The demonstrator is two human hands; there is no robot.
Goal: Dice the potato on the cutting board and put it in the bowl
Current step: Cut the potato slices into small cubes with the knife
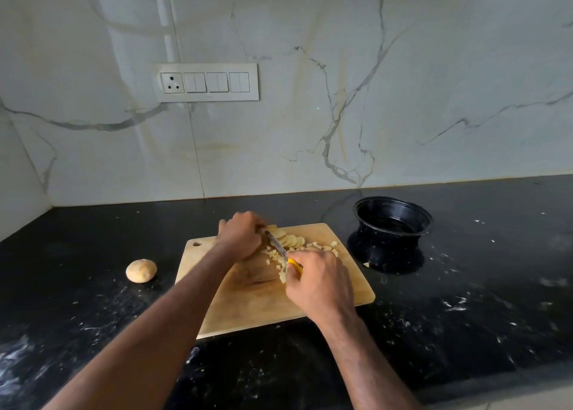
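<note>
1. Currently the potato slices (pixel 290 240) lie fanned at the far middle of the cutting board (pixel 248 298), with diced pieces (pixel 277 258) scattered just in front of and right of them
2. Left hand (pixel 242 234) sits at the left end of the slices, fingers curled over them; whether they pinch or only steady the stack cannot be told
3. Right hand (pixel 321 281) is clenched round the yellow handle of the knife (pixel 280 250); blade runs up-left across the dice toward the left hand
4. Risk, judged: blade tip ends very near the left fingers, so a slip on wet slices could nick them; loose dice near the board's right edge may roll onto the desk (pixel 465 301)
5. One stray piece (pixel 366 265) already lies on the desk beside the bowl's base
6. Bowl (pixel 393 223), black, stands right of the board, apart from it; no potato visible inside
7. Whole potato (pixel 141 270) rests on the desk left of the board, untouched
</note>
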